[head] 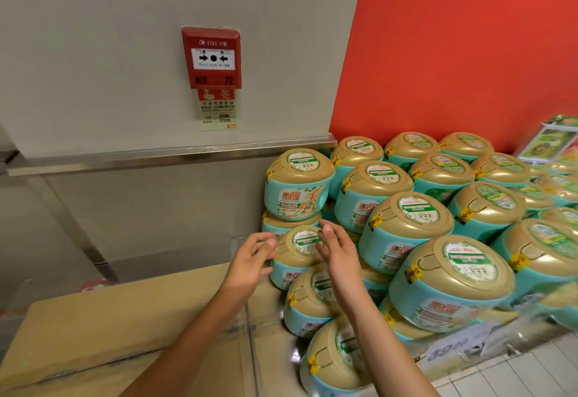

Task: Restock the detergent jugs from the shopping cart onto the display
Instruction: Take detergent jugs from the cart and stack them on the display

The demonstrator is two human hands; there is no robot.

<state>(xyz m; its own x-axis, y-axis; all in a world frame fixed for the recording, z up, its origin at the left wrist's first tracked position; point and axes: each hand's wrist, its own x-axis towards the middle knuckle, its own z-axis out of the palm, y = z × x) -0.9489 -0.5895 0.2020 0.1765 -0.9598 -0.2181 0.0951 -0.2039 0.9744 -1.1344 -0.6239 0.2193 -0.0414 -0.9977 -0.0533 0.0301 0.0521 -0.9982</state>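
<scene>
We see both hands working at the left end of the display (406, 227), a tiered stack of round teal plastic jugs with domed gold lids, built into the corner below the bright red wall (469, 37). The left hand (251, 260) and right hand (336, 254) flank one teal detergent jug (301, 248) that sits low in the end column, its gold lid facing us. The fingers of each hand are loosely spread and not closed round the jug, and we cannot tell whether they actually touch its sides. We judge that the hands are set opposite each other because a smooth round body wants steadying from both sides as it settles among its neighbours. A flat brown cardboard box (109, 328) lies just to the left. The shopping cart is out of view. A red fire alarm box (212, 57) hangs on the pale wall above.
</scene>
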